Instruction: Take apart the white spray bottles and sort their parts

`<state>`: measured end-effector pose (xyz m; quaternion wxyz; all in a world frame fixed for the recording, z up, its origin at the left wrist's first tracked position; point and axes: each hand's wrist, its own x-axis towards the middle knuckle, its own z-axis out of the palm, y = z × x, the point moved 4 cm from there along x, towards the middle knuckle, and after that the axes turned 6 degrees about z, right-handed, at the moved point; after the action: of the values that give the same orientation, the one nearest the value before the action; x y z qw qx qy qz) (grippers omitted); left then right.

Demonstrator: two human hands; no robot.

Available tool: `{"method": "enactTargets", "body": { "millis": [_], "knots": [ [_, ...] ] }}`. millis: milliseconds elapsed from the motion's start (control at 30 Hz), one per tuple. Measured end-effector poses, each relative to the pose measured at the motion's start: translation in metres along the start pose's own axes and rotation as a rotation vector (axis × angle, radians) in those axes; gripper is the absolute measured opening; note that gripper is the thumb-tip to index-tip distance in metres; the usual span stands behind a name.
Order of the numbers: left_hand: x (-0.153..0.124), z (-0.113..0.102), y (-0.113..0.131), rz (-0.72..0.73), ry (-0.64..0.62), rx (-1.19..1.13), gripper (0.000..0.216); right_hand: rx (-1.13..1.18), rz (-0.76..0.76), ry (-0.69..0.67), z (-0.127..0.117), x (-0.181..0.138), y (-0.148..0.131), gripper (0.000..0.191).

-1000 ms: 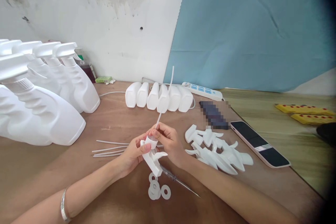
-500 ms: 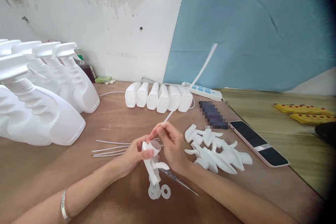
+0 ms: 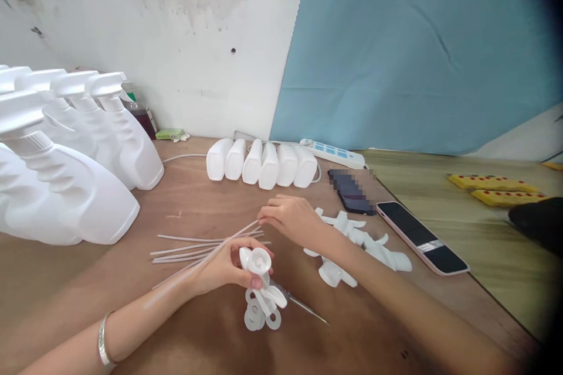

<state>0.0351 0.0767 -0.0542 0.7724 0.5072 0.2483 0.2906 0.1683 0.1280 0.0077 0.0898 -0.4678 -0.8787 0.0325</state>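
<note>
Here's the white plastic trigger-spray head (image 3: 260, 261), cradled in the left hand (image 3: 226, 272), round socket up, just bodyward of the right hand (image 3: 292, 220); a thin white plastic tube (image 3: 229, 241) slants from the right fingertips across the left forearm (image 3: 136, 328); left fingers wrap the head; right fingers pinch narrowly at the tube's end.

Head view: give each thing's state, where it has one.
White plastic trigger spray head: held by left hand, open end showing.
Thin white plastic tube: pinched by right hand.
Loose thin white tubes: lying unheld.
White plastic spray bottles: standing, trigger heads fitted.
Six white plastic containers: lined up.
White ring washers: overlapping, loose.
Slim metal-tipped tool: lying, partly hidden.
Pink-rimmed rectangular phone: flat, screen dark.
</note>
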Motion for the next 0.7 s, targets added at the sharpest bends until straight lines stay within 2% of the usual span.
{"method": "enactTargets", "body": {
  "millis": [200,433,600,700],
  "knots": [
    [0.002,-0.003,-0.004,0.052,0.015,0.013,0.031,-0.094,0.000,-0.093,0.021,0.005,-0.011,0.015],
    [0.004,-0.004,-0.003,0.091,0.058,-0.004,0.033,-0.083,0.078,-0.084,0.013,-0.008,-0.009,0.020],
    [0.006,-0.009,-0.003,0.120,0.186,-0.008,0.033,-0.043,0.149,-0.135,0.005,-0.041,-0.010,0.020],
    [0.008,-0.016,-0.001,0.147,0.305,0.035,0.036,0.127,0.158,-0.210,0.004,-0.061,-0.017,0.019]
  ]
}}
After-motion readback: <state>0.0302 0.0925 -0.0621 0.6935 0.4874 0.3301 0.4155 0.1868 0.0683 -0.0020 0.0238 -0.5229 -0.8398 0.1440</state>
